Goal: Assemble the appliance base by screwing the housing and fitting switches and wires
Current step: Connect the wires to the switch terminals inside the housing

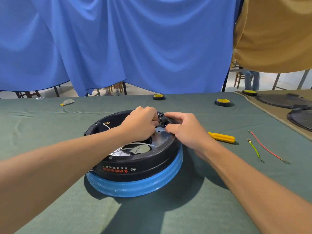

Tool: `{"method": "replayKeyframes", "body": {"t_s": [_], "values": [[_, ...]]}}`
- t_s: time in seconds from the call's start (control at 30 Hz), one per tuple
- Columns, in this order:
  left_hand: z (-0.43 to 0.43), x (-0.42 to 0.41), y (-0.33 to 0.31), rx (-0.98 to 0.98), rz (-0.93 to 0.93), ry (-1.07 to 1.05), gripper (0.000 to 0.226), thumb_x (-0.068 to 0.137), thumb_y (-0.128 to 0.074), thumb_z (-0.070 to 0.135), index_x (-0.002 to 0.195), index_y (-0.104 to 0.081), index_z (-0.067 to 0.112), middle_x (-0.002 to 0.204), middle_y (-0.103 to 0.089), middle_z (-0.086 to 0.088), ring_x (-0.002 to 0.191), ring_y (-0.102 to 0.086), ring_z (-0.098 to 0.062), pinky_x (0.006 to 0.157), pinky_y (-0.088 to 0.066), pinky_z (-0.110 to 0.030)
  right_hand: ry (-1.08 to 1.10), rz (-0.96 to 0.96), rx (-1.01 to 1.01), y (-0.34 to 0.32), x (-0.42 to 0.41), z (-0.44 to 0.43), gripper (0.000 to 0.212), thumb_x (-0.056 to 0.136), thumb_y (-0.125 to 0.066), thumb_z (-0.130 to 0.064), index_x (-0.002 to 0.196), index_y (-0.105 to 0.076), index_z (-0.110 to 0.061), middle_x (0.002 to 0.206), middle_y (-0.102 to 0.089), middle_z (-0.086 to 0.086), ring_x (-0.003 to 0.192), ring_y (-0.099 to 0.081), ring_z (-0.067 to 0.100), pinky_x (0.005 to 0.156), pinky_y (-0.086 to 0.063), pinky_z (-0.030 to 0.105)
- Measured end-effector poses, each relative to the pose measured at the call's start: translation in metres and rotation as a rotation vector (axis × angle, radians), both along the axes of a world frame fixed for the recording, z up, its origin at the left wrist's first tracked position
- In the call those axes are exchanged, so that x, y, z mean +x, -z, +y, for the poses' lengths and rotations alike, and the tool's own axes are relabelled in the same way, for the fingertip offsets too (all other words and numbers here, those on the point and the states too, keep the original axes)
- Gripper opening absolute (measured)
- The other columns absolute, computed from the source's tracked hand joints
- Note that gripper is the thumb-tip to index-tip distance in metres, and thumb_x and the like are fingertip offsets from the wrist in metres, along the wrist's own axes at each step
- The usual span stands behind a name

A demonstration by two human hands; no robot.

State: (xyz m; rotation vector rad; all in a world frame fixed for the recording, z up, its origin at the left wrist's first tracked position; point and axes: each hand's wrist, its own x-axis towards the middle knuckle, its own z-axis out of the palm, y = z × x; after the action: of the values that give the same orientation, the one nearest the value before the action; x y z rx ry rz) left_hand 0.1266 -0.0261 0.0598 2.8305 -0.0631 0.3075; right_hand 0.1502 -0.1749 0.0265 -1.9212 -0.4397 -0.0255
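Evidently, the switch (161,119) is pinched by left grip (140,122) and right grip (184,127) at the far rim of the housing (135,168) on the worktop (50,119). Red wire (268,149), green wire (255,150) and screwdriver (221,137) are left unused at right, so wiring is judged unfinished.

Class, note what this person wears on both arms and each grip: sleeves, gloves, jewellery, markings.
Nothing worn shows. The left forearm and right forearm are bare to the picture's edge, without sleeves. The left grip and right grip are gloveless; no watch, ring or marking is visible.

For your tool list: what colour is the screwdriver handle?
Yellow; the screwdriver shows best in the head view.
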Motion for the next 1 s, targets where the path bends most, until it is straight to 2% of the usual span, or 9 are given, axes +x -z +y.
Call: {"method": "replayKeyframes", "body": {"t_s": [0.1,0.17,0.23,0.3,0.37,0.47,0.63,0.8,1.0], "values": [[-0.006,-0.003,-0.007,0.134,0.043,0.008,0.009,0.099,-0.05,0.019,0.104,-0.055,0.013,0.097,-0.065,-0.01,0.085,-0.061,-0.027,0.079,-0.054,-0.046,-0.013,-0.047,-0.074,-0.006,-0.002,-0.004,0.041,0.087,-0.065,-0.023,0.127,-0.064,-0.024,0.123,-0.067,-0.006,0.116,-0.058,0.017,0.104,-0.045,0.04],[-0.012,-0.007,-0.014,0.32,0.042,-0.001,0.007,0.099,-0.049,0.02,0.101,-0.049,0.014,0.086,-0.058,-0.006,0.079,-0.055,-0.024,0.072,-0.047,-0.038,-0.031,-0.071,-0.084,-0.01,-0.007,-0.008,0.031,0.093,-0.061,-0.033,0.122,-0.068,-0.024,0.116,-0.069,-0.008,0.112,-0.06,0.013,0.103,-0.046,0.039],[-0.022,-0.013,-0.022,0.487,0.039,-0.032,0.01,0.098,-0.049,0.021,0.096,-0.04,0.017,0.073,-0.043,0.001,0.077,-0.047,-0.022,0.076,-0.036,-0.036,-0.028,-0.097,-0.102,-0.013,-0.012,-0.015,0.028,0.095,-0.056,-0.04,0.112,-0.073,-0.025,0.106,-0.072,-0.011,0.104,-0.063,0.009,0.098,-0.049,0.036],[-0.033,-0.018,-0.029,0.535,0.036,-0.056,0.012,0.098,-0.049,0.02,0.095,-0.038,0.017,0.071,-0.038,0.002,0.083,-0.045,-0.023,0.081,-0.031,-0.04,-0.024,-0.117,-0.124,-0.017,-0.016,-0.026,0.027,0.096,-0.054,-0.041,0.102,-0.076,-0.026,0.097,-0.074,-0.013,0.099,-0.064,0.006,0.093,-0.05,0.034],[-0.045,-0.022,-0.029,0.479,-0.035,-0.012,0.013,0.1,-0.045,0.026,0.097,-0.046,0.013,0.079,-0.048,0.0,0.091,-0.05,-0.026,0.087,-0.036,-0.041,0.003,-0.155,-0.149,-0.021,-0.017,-0.041,0.022,0.095,-0.057,-0.036,0.095,-0.076,-0.025,0.092,-0.074,-0.013,0.095,-0.065,0.006,0.091,-0.051,0.034],[-0.063,-0.028,-0.015,0.321,-0.135,0.145,0.043,0.103,-0.03,0.045,0.105,-0.059,0.012,0.105,-0.062,-0.004,0.106,-0.054,-0.029,0.09,-0.041,-0.042,0.167,-0.26,-0.337,-0.028,-0.009,-0.077,0.015,0.092,-0.061,-0.026,0.094,-0.075,-0.021,0.095,-0.074,-0.005,0.092,-0.064,0.011,0.091,-0.045,0.026],[-0.075,-0.021,0.006,0.475,0.074,0.22,0.044,0.103,-0.034,0.048,0.11,-0.066,0.017,0.116,-0.06,-0.001,0.122,-0.043,-0.023,0.1,-0.028,-0.04,0.494,-0.241,-0.805,-0.016,0.001,-0.141,0.025,0.088,-0.055,-0.018,0.108,-0.07,-0.024,0.109,-0.07,0.007,0.103,-0.061,0.03,0.088,-0.052,0.04],[-0.075,-0.021,0.005,0.36,0.075,0.231,0.034,0.101,-0.042,0.046,0.112,-0.066,0.024,0.112,-0.06,0.001,0.124,-0.041,-0.02,0.102,-0.022,-0.039,0.513,-0.083,-0.805,0.005,-0.005,-0.157,0.022,0.087,-0.058,-0.015,0.099,-0.07,-0.028,0.11,-0.066,0.011,0.103,-0.059,0.032,0.087,-0.053,0.04],[-0.072,-0.028,0.002,0.202,0.065,0.231,0.032,0.1,-0.045,0.046,0.11,-0.068,0.025,0.093,-0.052,0.01,0.113,-0.045,-0.018,0.097,-0.022,-0.036,0.595,-0.046,-0.769,0.007,-0.005,-0.149,0.03,0.086,-0.052,-0.001,0.108,-0.066,-0.015,0.114,-0.058,0.018,0.107,-0.054,0.036,0.083,-0.05,0.04]]}}
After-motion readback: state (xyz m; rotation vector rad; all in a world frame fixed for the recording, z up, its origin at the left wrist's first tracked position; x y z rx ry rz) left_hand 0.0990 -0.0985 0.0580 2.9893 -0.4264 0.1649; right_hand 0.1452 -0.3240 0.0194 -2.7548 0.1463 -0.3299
